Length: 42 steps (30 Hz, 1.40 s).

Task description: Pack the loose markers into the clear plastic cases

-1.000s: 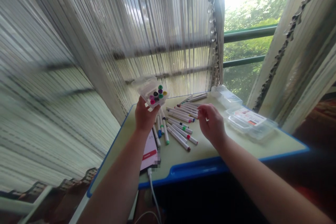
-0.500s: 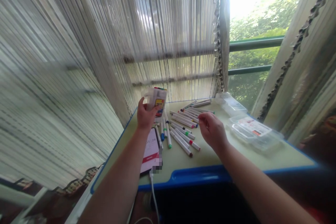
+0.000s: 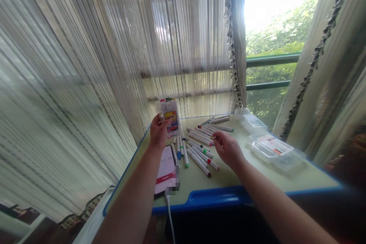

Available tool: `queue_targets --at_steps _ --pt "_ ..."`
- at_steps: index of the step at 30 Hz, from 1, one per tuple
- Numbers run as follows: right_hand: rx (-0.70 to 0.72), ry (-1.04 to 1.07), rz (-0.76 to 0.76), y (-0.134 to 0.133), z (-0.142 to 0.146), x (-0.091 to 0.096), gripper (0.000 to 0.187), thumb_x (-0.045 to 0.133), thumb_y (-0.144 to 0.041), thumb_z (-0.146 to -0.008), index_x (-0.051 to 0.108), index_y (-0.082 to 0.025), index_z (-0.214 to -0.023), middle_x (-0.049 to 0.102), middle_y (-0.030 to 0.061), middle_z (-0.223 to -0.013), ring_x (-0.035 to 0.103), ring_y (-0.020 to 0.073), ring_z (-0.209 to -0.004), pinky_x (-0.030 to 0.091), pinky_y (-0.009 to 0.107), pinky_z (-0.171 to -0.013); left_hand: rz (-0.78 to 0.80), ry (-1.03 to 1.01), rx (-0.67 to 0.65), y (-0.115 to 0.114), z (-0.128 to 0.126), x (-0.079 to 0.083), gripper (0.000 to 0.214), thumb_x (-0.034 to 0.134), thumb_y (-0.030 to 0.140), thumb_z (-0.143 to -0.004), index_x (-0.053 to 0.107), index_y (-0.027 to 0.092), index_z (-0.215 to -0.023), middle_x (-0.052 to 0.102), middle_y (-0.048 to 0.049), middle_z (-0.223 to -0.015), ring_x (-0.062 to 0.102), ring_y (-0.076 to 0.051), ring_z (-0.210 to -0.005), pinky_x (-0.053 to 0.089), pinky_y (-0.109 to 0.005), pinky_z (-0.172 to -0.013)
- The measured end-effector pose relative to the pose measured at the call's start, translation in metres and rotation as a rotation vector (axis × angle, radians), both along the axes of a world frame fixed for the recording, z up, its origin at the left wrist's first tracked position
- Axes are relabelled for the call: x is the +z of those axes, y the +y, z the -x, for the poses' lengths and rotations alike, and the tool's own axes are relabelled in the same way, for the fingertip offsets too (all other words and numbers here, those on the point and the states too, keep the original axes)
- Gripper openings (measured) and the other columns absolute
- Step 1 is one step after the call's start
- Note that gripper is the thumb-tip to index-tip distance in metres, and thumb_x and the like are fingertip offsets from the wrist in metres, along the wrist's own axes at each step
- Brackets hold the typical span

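My left hand [image 3: 158, 132] is closed round a clear plastic marker case [image 3: 169, 116], held upright above the desk with coloured marker tips showing at its top. My right hand [image 3: 228, 148] hovers low over a scatter of white markers [image 3: 200, 146] with coloured caps, fingers curled and pinching toward one of them; what it grips, if anything, is too small to make out. The markers lie loose on the pale green desk top [image 3: 246, 169].
A phone [image 3: 166, 168] with a white cable lies under my left forearm. Clear plastic boxes [image 3: 273, 146] and a lid [image 3: 249, 119] sit at the desk's right. The desk has a blue rim [image 3: 217, 197]. String curtains hang close behind, a window at right.
The case in my left hand turned from open end facing me to upright, label toward me. My right hand stayed low over the markers. The camera tilted slightly.
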State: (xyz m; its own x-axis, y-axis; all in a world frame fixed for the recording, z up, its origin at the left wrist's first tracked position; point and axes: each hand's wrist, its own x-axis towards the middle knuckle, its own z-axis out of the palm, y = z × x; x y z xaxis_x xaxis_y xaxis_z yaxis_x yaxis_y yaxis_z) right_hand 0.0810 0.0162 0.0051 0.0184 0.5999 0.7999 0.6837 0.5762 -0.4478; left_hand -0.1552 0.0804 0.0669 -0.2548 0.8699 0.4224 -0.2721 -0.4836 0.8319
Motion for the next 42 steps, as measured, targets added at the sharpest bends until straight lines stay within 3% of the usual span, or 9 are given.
queue_targets --at_steps 4,11,22,30,42 --pt "0.024 -0.008 0.018 0.002 0.000 -0.003 0.012 0.048 -0.021 -0.084 0.060 -0.018 -0.086 0.061 0.0023 -0.070 0.053 0.0137 -0.055 0.044 0.026 -0.055 0.065 -0.018 -0.010 -0.006 0.000 0.003 0.037 0.072 0.021 -0.049 0.056 0.017 -0.082 0.068 0.0006 -0.069 0.065 -0.017 -0.059 0.054 -0.029 -0.056" --pt "0.079 -0.058 0.023 0.001 0.006 -0.004 0.010 0.049 -0.017 -0.082 0.059 -0.019 -0.082 0.061 0.0015 -0.070 0.052 0.0129 -0.055 0.044 0.025 -0.055 0.063 -0.085 -0.091 -0.012 -0.004 0.010 0.037 0.058 0.017 -0.046 0.050 0.018 -0.082 0.067 0.0030 -0.065 0.063 -0.017 -0.054 0.050 -0.028 -0.050" --pt "0.138 -0.131 0.003 -0.004 0.013 -0.004 0.013 0.049 -0.015 -0.080 0.061 -0.021 -0.078 0.063 0.0010 -0.065 0.057 0.0145 -0.061 0.044 0.025 -0.060 0.006 -0.111 -0.019 -0.015 -0.005 0.014 0.030 0.058 0.017 -0.046 0.052 0.021 -0.074 0.065 0.0057 -0.066 0.062 -0.015 -0.060 0.051 -0.026 -0.053" --pt "0.100 -0.173 0.090 -0.003 0.015 -0.009 0.015 0.051 -0.016 -0.077 0.065 -0.020 -0.077 0.063 0.0001 -0.059 0.054 0.0135 -0.053 0.041 0.024 -0.056 0.019 0.014 -0.152 -0.011 -0.002 0.009 0.040 0.065 0.015 -0.045 0.058 0.023 -0.084 0.065 0.0010 -0.069 0.063 -0.020 -0.060 0.048 -0.028 -0.047" --pt "0.098 -0.167 0.180 0.000 0.016 -0.011 0.016 0.053 -0.013 -0.074 0.065 -0.023 -0.077 0.067 0.0002 -0.063 0.056 0.0143 -0.055 0.043 0.023 -0.057 0.004 0.081 -0.295 -0.016 -0.012 0.003 0.047 0.063 0.009 -0.044 0.064 0.019 -0.090 0.070 -0.0026 -0.074 0.065 -0.021 -0.064 0.050 -0.028 -0.049"
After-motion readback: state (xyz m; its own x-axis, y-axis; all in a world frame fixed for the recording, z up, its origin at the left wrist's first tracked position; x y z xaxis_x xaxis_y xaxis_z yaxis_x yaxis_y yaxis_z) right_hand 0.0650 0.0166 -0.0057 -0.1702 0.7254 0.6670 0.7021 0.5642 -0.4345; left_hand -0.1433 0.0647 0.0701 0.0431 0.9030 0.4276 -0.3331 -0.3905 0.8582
